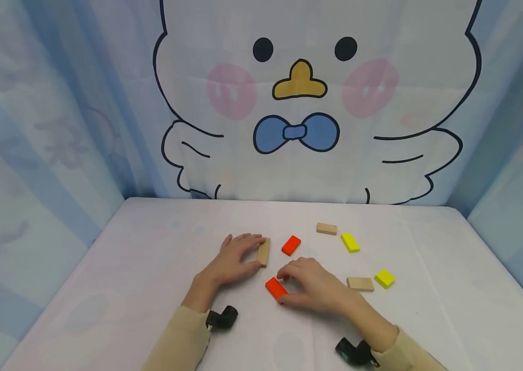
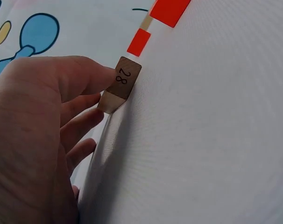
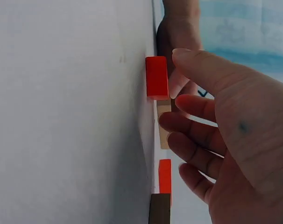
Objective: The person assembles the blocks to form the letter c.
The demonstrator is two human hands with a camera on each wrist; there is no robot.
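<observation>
My left hand (image 1: 235,260) holds a plain wooden block (image 1: 264,252) on the table, thumb near its close end and a fingertip at its far end. In the left wrist view this wooden block (image 2: 124,78) bears the number 28. Around a red block (image 1: 276,290) curves my right hand (image 1: 314,286), thumb by the near end and fingers by the far end. The right wrist view shows the thumb beside this red block (image 3: 157,78), with the fingers spread loosely and a gap between them and it. Another red block (image 1: 291,246) lies beyond both hands.
To the right of the hands lie a wooden block (image 1: 360,284) and a yellow block (image 1: 384,279). Farther back are another wooden block (image 1: 326,229) and a second yellow block (image 1: 350,242). A white cloth covers the table (image 1: 117,288); a printed curtain (image 1: 298,170) stands behind it.
</observation>
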